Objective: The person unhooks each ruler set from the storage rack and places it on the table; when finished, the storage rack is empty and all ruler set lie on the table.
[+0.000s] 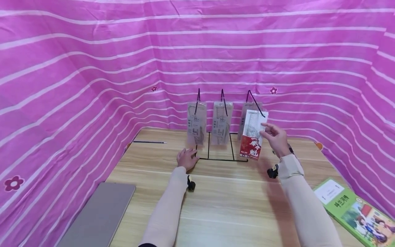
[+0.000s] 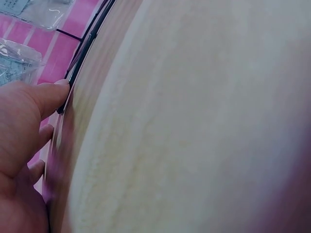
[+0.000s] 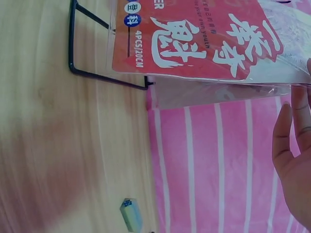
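At the back of the pale wood-grain table (image 1: 234, 202), a thin black wire display rack (image 1: 222, 151) stands with three upright hooks. The right hand (image 1: 276, 139) is raised beside the rightmost hook, its fingertips pinching the upper right edge of a flat clear-plastic packet with a red printed lower panel bearing white characters (image 1: 253, 135). That packet hangs in the air in front of the rack's right end, slightly tilted, its red bottom edge just above the rack's base wire. From the right wrist view the glossy packet (image 3: 204, 39) fills the top of the picture, the rack's base corner (image 3: 73, 68) lies on the table beneath it, and the fingers (image 3: 291, 131) show at the right edge — how they meet the plastic cannot be told there.

Two more transparent packets with grey print hang from the left hook (image 1: 196, 123) and the middle hook (image 1: 222, 124); another shows partly behind the held one.

The left hand (image 1: 186, 158) rests on the table with loosely bent, relaxed fingers, gripping nothing — in the left wrist view a fingertip (image 2: 56, 90) touches the rack's base wire (image 2: 85, 46).
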A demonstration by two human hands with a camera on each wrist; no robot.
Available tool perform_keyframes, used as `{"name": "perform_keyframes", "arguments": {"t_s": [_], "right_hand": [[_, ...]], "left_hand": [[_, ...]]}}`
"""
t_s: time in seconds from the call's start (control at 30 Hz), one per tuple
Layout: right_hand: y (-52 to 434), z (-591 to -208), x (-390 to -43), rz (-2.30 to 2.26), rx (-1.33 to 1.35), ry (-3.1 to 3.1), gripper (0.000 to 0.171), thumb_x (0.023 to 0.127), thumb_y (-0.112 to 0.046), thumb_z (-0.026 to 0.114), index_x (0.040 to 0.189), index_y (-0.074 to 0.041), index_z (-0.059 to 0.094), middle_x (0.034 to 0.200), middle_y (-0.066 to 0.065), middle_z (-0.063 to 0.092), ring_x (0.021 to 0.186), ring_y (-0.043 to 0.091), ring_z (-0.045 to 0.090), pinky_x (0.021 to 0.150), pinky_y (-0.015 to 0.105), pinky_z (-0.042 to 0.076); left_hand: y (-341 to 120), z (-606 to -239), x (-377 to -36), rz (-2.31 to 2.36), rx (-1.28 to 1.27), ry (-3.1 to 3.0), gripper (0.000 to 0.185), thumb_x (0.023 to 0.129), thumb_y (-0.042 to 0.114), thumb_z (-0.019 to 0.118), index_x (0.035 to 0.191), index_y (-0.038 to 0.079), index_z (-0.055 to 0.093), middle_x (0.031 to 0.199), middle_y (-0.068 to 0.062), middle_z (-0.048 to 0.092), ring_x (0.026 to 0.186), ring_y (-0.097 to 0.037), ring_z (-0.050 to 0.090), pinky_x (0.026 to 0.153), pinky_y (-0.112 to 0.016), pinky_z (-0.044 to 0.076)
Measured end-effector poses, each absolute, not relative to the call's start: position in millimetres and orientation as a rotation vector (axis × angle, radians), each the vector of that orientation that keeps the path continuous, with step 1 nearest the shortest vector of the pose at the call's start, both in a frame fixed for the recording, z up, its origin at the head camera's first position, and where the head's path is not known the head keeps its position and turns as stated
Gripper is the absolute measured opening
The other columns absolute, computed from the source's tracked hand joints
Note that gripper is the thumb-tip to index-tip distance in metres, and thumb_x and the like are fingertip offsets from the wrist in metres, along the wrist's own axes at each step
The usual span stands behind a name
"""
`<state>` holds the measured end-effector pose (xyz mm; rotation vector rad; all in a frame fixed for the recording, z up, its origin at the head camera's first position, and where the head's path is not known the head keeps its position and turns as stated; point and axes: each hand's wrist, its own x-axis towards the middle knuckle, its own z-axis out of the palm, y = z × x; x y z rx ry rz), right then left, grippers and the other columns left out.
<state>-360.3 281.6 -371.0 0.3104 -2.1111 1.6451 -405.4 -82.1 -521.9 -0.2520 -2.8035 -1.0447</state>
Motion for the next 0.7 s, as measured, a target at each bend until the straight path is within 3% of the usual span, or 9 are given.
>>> {"name": "perform_keyframes", "arguments": {"t_s": [0.3, 0.53, 0.7], "right_hand": [[295, -393, -360, 1.687, 0.327, -2.065, 0.044, 0.089, 0.002, 0.073, 0.131, 0.008, 0.059, 0.09, -0.003, 0.066, 0.081, 0.003, 0.063, 0.072, 0.011, 0.054], [301, -396, -341, 1.739, 0.367, -2.063, 0.046, 0.091, 0.002, 0.071, 0.135, -0.001, 0.06, 0.09, -0.004, 0.063, 0.072, 0.003, 0.057, 0.05, 0.014, 0.044], [306, -402, -334, 1.707, 0.358, -2.065, 0.048, 0.092, -0.002, 0.072, 0.138, -0.003, 0.058, 0.091, -0.006, 0.06, 0.072, 0.003, 0.055, 0.054, 0.014, 0.046]], "left_hand": [[-85, -521, -404, -1.049, -0.26, -2.782, 0.042, 0.098, 0.026, 0.063, 0.135, 0.008, 0.064, 0.151, -0.018, 0.049, 0.147, -0.047, 0.028, 0.12, -0.063, 0.01], [-81, -521, -402, -1.023, -0.259, -2.787, 0.041, 0.097, 0.025, 0.063, 0.135, 0.008, 0.064, 0.15, -0.017, 0.051, 0.146, -0.047, 0.03, 0.119, -0.064, 0.011], [-82, -523, -406, -1.005, -0.271, -2.779, 0.042, 0.097, 0.027, 0.063, 0.135, 0.008, 0.064, 0.149, -0.017, 0.052, 0.145, -0.048, 0.031, 0.119, -0.064, 0.013]]}}
